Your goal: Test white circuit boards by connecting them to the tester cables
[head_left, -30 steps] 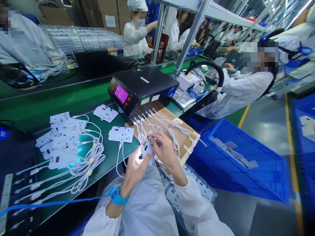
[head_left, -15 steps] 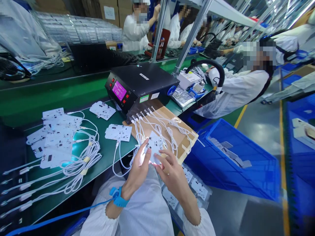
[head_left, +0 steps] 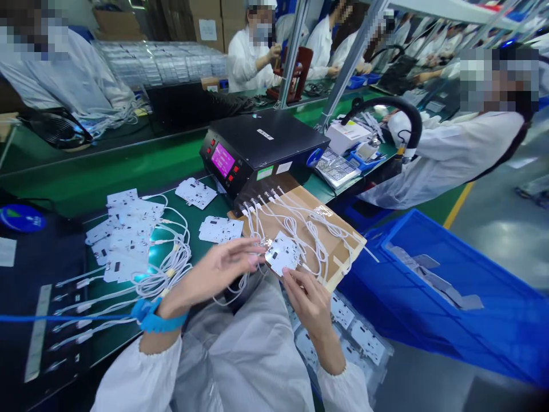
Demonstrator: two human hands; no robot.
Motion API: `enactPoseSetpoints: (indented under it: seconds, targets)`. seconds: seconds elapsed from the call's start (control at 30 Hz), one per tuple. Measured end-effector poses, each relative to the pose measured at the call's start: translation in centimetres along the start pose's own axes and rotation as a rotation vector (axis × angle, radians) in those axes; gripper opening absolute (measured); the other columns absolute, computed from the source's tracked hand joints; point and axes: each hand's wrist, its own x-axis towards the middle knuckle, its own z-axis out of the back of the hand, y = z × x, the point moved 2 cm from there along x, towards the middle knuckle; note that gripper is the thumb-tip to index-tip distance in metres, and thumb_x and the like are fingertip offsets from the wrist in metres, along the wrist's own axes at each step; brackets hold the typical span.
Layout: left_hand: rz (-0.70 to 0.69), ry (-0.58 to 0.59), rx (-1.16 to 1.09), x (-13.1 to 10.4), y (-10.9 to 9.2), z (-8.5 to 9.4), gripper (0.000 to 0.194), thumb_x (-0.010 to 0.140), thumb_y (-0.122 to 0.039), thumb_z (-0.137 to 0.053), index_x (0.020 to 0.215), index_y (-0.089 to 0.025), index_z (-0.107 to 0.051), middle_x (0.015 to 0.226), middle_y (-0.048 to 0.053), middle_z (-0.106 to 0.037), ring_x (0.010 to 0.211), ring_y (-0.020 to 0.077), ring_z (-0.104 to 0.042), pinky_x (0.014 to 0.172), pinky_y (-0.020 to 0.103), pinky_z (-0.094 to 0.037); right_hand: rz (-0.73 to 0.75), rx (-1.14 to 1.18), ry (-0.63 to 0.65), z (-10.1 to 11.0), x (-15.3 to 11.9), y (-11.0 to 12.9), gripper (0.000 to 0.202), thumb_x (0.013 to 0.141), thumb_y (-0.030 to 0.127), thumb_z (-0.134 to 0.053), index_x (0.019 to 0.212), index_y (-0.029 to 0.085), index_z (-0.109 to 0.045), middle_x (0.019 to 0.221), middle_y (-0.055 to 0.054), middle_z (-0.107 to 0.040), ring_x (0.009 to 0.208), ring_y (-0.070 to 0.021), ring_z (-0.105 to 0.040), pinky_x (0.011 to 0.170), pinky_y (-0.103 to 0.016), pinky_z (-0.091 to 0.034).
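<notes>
A white circuit board [head_left: 283, 252] is pinched at its lower edge by my right hand [head_left: 307, 290], tilted above the cardboard. My left hand [head_left: 218, 269], with a blue wrist strap [head_left: 158, 315], reaches in from the left. Its fingers are stretched out near the board's left corner, apart from any grip; slight blur hides whether they touch. Another white board [head_left: 221, 229] lies on the green bench just beyond that hand, and a further board [head_left: 196, 193] rests behind it. White cables [head_left: 295, 229] run over the cardboard sheet [head_left: 343, 252] around the held board.
A black tester [head_left: 266, 143] with a pink screen stands behind the cardboard. Overlapping boards [head_left: 128, 234] and coiled white cables [head_left: 171, 269] lie at left. Blue bin [head_left: 429, 309] is at right, and a tray of boards [head_left: 364, 337] sits low beside my lap. Co-workers sit nearby.
My left hand has let go of the circuit board and drawn away to the left. My right hand keeps the board, now shown more openly. The head view has shifted left.
</notes>
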Motion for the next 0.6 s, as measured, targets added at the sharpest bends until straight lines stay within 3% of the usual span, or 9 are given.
enactPoseSetpoints:
  seconds: [0.1, 0.17, 0.23, 0.37, 0.5, 0.6]
  targets:
    - [-0.106, -0.363, 0.202, 2.2, -3.3, 4.8, 0.055, 0.091, -0.051, -0.073, 0.135, -0.019, -0.065, 0.122, 0.014, -0.076, 0.114, 0.0296, -0.073, 0.101, 0.047, -0.061, -0.019, 0.000, 0.065, -0.6, -0.2, -0.1, 0.046, 0.095, 0.005, -0.067, 0.138, 0.020, -0.064, 0.101, -0.009, -0.077, 0.082, -0.0180, -0.066, 0.065, -0.030, -0.052]
    - [-0.043, -0.584, 0.428, 4.7, -4.5, 8.4, 0.048, 0.094, -0.043, -0.069, 0.134, -0.017, -0.065, 0.121, 0.014, -0.076, 0.114, 0.0291, -0.072, 0.100, 0.046, -0.060, -0.043, -0.005, 0.129, -1.1, -0.5, -0.2, 0.042, 0.097, 0.007, -0.065, 0.136, 0.022, -0.065, 0.103, -0.008, -0.077, 0.086, -0.0203, -0.067, 0.067, -0.032, -0.054]
    - [0.080, -0.738, 0.643, 7.4, -5.0, 11.8, 0.041, 0.093, -0.035, -0.070, 0.128, -0.015, -0.066, 0.132, 0.016, -0.071, 0.125, 0.0304, -0.067, 0.112, 0.047, -0.052, -0.070, 0.002, 0.173, -1.2, -0.7, -0.4, 0.036, 0.099, 0.011, -0.065, 0.133, 0.023, -0.066, 0.105, -0.009, -0.076, 0.091, -0.0232, -0.067, 0.073, -0.037, -0.058]
    - [0.200, -0.836, 0.739, 11.1, -4.7, 16.2, 0.033, 0.074, -0.018, -0.083, 0.098, -0.009, -0.062, 0.148, 0.030, -0.055, 0.152, 0.0441, -0.040, 0.127, 0.059, -0.029, -0.101, 0.056, 0.197, 0.2, -1.8, -1.0, 0.037, 0.099, 0.023, -0.069, 0.136, 0.024, -0.064, 0.117, -0.011, -0.075, 0.110, -0.0284, -0.067, 0.089, -0.047, -0.061]
    - [0.220, -0.792, 0.762, 12.5, -3.6, 18.1, 0.040, 0.074, -0.021, -0.084, 0.076, -0.016, -0.044, 0.154, 0.032, -0.047, 0.157, 0.0458, -0.027, 0.127, 0.066, -0.020, -0.108, 0.062, 0.247, 2.7, -3.6, -1.8, 0.040, 0.099, 0.025, -0.070, 0.137, 0.020, -0.061, 0.123, -0.013, -0.073, 0.127, -0.0310, -0.062, 0.099, -0.051, -0.060]
    - [0.165, -0.722, 0.733, 13.2, -2.7, 19.1, 0.053, 0.069, -0.024, -0.089, 0.071, -0.019, -0.036, 0.153, 0.030, -0.049, 0.158, 0.0492, -0.021, 0.126, 0.073, -0.013, -0.131, 0.017, 0.253, 3.5, -4.3, -1.7, 0.038, 0.099, 0.025, -0.070, 0.135, 0.019, -0.061, 0.122, -0.013, -0.074, 0.132, -0.0329, -0.059, 0.100, -0.053, -0.060]
